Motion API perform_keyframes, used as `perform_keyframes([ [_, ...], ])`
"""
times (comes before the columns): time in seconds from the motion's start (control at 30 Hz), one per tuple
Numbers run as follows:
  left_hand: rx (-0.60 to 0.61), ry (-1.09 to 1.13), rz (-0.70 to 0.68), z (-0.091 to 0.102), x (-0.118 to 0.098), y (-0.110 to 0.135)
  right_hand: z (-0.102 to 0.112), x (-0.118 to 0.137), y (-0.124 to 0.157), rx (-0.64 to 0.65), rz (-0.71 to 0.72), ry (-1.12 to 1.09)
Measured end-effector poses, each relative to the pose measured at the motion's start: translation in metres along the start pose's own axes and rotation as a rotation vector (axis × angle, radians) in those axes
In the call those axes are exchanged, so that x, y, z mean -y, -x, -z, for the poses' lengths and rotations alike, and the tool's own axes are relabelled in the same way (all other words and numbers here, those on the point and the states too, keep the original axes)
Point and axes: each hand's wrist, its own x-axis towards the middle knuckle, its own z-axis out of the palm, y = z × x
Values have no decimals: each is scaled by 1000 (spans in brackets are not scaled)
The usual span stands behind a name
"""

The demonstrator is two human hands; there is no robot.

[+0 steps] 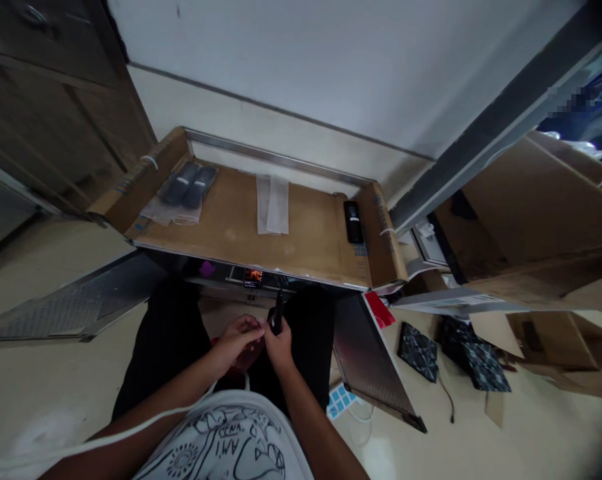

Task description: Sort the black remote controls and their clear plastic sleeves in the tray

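Low in front of my lap, my right hand [279,341] is wrapped round a black handheld device [277,320] with a narrow upper end pointing away from me. Right beside it, the fingers of my left hand [245,331] are pinched together close to the device's lower part. Whatever lies between those fingers is too small to make out. Ahead is a cardboard-lined tray [231,230]. At its left lie dark items in clear plastic bags [185,187], in its middle a flat whitish sleeve [273,205], and at its right a black device with a white label [353,222].
Below the tray edge, a phone [253,277] shows a lit screen. Open metal doors stand at left [75,300] and right [375,360] of my legs. Patterned dark boxes [417,350], a power strip [341,400] and a cardboard box [571,340] are at lower right. A white cable [145,421] crosses my left arm.
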Motion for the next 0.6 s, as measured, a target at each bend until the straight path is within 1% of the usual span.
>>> perform_keyframes([
  [0.2,-15,-5,29,-3,-2,2,0,-1,0,-7,23,10],
  [0.3,-11,11,13,-5,-2,1,0,1,0,-13,16,-12],
  [0.47,-16,23,19,-2,2,-1,-1,5,1,-9,-12,-3],
  [0.6,-17,39,25,0,4,-2,0,5,2,2,0,14],
])
